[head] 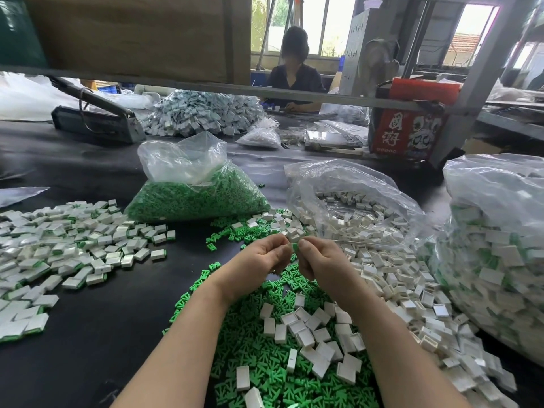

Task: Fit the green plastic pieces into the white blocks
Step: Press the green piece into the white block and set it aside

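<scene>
Up close, small white plastic block [295,234] pinched by left hand [259,265], little green plastic piece [295,247] gripped by right hand [321,263], both held over black table [97,334]

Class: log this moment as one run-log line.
left hand: holds white block | right hand: pinches green piece | stage: piece at block, not visibly seated

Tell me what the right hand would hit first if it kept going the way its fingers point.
The right hand points up-left at the left hand. First it would meet the white block pinched there, the green piece in its own grip leading. Depth looks matched, though one view cannot confirm.
</scene>
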Demonstrator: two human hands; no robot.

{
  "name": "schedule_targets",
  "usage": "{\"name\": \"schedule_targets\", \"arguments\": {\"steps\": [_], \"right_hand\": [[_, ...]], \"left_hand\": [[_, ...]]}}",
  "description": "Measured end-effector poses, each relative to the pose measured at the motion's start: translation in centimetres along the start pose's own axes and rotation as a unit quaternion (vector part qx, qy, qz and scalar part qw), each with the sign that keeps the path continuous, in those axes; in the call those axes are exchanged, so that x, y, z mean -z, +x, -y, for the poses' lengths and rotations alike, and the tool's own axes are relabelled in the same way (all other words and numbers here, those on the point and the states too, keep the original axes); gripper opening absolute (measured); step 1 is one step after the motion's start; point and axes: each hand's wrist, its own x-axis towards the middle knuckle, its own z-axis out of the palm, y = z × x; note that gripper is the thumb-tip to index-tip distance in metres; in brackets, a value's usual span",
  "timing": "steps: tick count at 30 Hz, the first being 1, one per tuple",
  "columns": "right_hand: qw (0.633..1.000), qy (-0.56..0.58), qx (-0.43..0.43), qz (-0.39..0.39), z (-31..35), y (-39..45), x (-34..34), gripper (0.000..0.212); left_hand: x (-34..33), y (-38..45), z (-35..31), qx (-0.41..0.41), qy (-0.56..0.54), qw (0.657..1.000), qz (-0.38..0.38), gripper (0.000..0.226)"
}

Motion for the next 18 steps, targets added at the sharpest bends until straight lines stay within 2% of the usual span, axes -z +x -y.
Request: {"name": "schedule_targets", "arguments": {"steps": [4, 14, 18], "right_hand": [[0.999, -0.047, 0.008, 0.008, -0.05, 0.05, 0.18, 0.038], [0.997, 0.072, -0.025, 0.021, -0.01, -0.06, 0.03, 0.04], [1.0, 0.015, -0.003, 0.011, 0.0, -0.07, 0.17, 0.039]], "left_hand": [[0.02, 0.04, 0.01, -0.001, 0.014, 1.0, 0.007, 0.022], [0.22, 0.01, -0.1, 0.002, 0.021, 1.0, 0.002, 0.023], [0.1, 0.2, 0.14, -0.004, 0.029, 1.0, 0.005, 0.02]]}}
